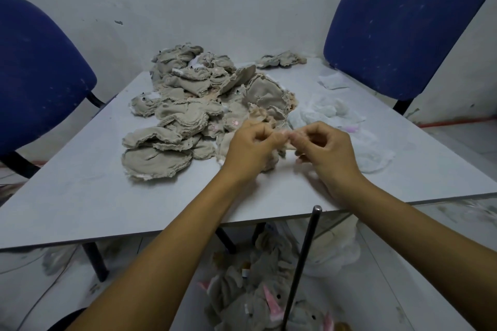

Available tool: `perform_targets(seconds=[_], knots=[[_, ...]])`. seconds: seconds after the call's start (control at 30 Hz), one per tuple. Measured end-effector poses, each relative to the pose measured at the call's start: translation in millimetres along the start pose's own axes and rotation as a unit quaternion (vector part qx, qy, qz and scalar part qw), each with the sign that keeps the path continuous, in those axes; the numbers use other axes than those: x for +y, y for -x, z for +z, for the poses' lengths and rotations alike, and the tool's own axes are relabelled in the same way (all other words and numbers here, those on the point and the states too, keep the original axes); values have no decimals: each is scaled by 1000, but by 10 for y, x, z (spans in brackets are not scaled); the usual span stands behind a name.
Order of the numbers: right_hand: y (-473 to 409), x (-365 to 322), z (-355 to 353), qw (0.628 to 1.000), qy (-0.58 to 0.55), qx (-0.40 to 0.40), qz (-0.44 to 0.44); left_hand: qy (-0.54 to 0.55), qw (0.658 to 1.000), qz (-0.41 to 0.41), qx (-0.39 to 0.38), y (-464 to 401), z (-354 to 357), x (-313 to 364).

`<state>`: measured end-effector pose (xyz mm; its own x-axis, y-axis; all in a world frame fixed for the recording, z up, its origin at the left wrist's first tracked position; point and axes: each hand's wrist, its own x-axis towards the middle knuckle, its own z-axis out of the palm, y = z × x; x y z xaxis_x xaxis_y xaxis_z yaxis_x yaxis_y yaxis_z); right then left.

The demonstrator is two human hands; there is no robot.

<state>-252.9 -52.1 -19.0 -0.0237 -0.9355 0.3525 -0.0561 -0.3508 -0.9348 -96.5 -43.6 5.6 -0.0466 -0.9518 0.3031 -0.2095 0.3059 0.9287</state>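
Observation:
A heap of beige fabric toy skins (193, 105), turned inside out with frayed edges, covers the middle of the grey table (80, 196). Over the near side of the heap my left hand (250, 148) and my right hand (328, 150) meet fingertip to fingertip. Both pinch a small pale beige fabric piece (287, 140) between thumb and fingers. Most of that piece is hidden by the fingers. More beige fabric hangs below my left hand.
White stuffing (336, 115) lies right of the heap. A smaller beige pile (282, 59) sits at the far edge. Blue chairs stand at left (40, 75) and right (403, 27). A metal rod (304, 263) rises near the table's front edge, above finished grey plush toys (255, 298) on the floor.

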Motion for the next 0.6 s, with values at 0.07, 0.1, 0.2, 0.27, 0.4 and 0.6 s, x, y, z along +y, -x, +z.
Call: perform_targets(seconds=[0.07, 0.1, 0.2, 0.27, 0.4, 0.6], knots=[[2, 6, -3, 1000, 18, 18, -5, 68, 996, -24, -58, -5, -8, 41], [7, 15, 4, 999, 44, 24, -10, 93, 992, -40, -81, -4, -19, 41], [44, 25, 17, 987, 155, 25, -45, 111, 989, -67, -78, -8, -55, 6], [62, 0, 37, 981, 183, 5, -59, 52, 997, -33, -38, -7, -70, -5], [66, -40, 109, 986, 146, -34, -66, -221, 964, 132, 64, 54, -64, -62], [64, -41, 34, 993, 93, -31, -70, 83, 990, -69, -85, 98, -101, -9]])
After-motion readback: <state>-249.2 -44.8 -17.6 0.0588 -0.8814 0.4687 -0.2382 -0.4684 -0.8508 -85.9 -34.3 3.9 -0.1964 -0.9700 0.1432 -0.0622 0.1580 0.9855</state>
